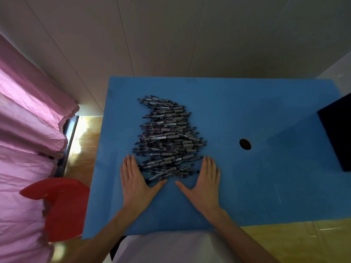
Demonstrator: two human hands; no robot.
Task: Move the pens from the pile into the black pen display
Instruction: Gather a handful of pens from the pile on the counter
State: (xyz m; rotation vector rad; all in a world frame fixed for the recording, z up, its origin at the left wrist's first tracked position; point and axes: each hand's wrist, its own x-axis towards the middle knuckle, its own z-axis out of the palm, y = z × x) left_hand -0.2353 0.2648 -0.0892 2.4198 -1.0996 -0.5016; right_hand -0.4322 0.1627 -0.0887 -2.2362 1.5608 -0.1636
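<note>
Pens [167, 137]: heaped in a long pile on the blue bench [266, 186], mostly lying crosswise, stretching away from both hands; nearest end lodged between them.
Left grip [133, 179]: flat on the bench, fingers straight and together, thumb spread toward the pile's near end and touching it; holding nothing.
Right grip [204, 180]: flat likewise, fingers straight, nearest pens just off the fingertips; holding nothing.
Display [337, 133]: black, at the bench's far right edge, well apart from the right grip, only partly in view; slots not visible.
Hole [245, 144]: round, in the bench between right grip and display.
Handling: likely light, stiff, smooth-barrelled, prone to rolling and sliding off one another; a loose heap, so pulling from low down probably spills the rest.
Hold: best taken from the top or near end, pinched around the grey rubber sleeve for friction, a few aligned at once.
Progress: seemingly at the start, pile untouched.
</note>
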